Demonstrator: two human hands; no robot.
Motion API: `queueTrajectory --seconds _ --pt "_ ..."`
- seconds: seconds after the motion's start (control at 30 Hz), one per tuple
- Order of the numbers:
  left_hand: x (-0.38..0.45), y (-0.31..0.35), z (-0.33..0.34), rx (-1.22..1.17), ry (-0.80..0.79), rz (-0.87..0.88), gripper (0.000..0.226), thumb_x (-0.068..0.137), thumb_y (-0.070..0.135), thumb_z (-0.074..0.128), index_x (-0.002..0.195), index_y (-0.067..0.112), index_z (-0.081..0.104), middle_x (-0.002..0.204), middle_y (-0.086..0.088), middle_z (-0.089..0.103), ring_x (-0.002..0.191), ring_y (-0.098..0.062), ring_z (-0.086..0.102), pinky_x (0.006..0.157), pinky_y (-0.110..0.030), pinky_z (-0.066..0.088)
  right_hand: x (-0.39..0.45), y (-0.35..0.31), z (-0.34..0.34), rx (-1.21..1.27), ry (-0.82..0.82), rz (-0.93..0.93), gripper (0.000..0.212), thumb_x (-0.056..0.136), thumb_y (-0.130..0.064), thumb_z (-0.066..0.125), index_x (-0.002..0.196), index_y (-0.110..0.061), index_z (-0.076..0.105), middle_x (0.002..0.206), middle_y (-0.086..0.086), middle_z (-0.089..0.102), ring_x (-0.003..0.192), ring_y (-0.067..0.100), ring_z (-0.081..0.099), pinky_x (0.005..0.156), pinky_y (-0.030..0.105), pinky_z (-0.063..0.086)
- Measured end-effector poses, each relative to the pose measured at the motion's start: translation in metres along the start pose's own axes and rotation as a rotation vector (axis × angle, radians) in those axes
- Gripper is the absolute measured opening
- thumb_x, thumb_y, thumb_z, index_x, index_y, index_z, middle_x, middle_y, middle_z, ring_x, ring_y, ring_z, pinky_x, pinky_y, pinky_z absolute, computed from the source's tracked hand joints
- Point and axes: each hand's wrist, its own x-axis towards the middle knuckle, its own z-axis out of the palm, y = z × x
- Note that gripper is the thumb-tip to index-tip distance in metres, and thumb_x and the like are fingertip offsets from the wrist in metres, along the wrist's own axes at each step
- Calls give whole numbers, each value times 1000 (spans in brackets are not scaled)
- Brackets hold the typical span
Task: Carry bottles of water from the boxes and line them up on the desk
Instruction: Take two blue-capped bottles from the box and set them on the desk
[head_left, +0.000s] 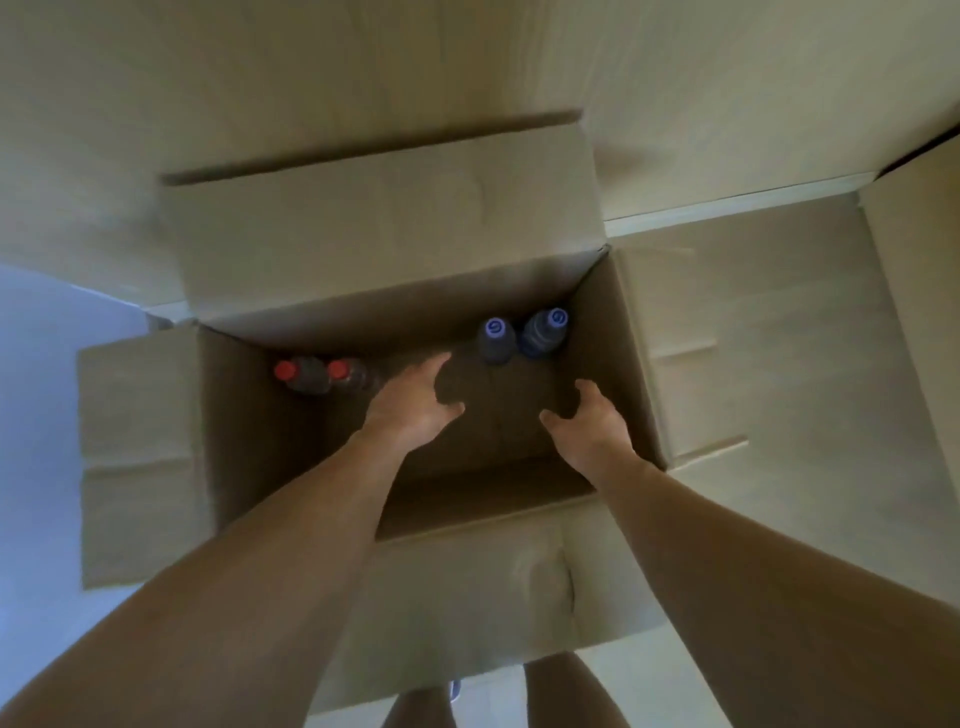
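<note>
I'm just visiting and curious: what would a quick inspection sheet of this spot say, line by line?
Surface: pale floor under the box; the desk is not in view.
Job's things: open cardboard box, flaps spread; two red-capped bottles at its far left, two blue-capped bottles at its far right, all upright.
Clutter: nothing seen.
Hands: left hand and right hand reach into the box, fingers spread, holding nothing, touching no bottle.
Cables: nothing seen.
Surroundings: a second cardboard box at the right edge, a pale wall behind, the person's bare legs at the bottom.
</note>
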Motion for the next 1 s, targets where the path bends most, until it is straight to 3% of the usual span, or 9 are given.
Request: queueTrajectory --seconds 0.3,0.47,0.67,0.77,0.93,1.0 --pt "142 -23 84 -160 51 50 83 88 28 76 157 24 30 150 -9 50 135 -29 50 109 -36 41 141 2 62 283 172 -35 80 93 -14 63 158 -19 17 159 8 30 146 28 30 117 36 27" --pt "173 -20 100 -292 203 118 73 81 24 84 144 13 49 138 -11 61 125 -27 58 96 -28 44 171 4 71 373 263 -85 83 88 -1 60 157 -25 20 158 6 33 144 25 32 118 31 27" --pt "177 -14 111 -319 394 145 64 73 37 88 126 12 62 119 -10 71 105 -29 69 86 -33 54 178 4 80 402 378 -82 76 90 -7 63 154 -27 28 149 7 46 136 26 44 108 29 35" --pt "175 -13 112 -330 429 170 60 74 33 87 124 8 63 118 -12 72 106 -29 67 81 -24 45 178 2 80 412 415 -92 70 89 -8 66 149 -25 34 145 6 52 132 27 49 104 31 40" --pt "167 -26 105 -365 444 174 55 77 27 87 121 4 64 117 -14 71 109 -29 66 85 -26 45 182 -2 83 393 447 -103 60 83 -15 76 135 -19 46 135 5 59 126 27 55 98 34 45" --pt "163 -37 101 -369 437 160 56 77 25 87 123 4 64 119 -14 70 111 -28 65 85 -21 42 188 -5 83 379 430 -107 63 80 -17 79 135 -18 49 135 6 60 126 27 54 99 34 45"
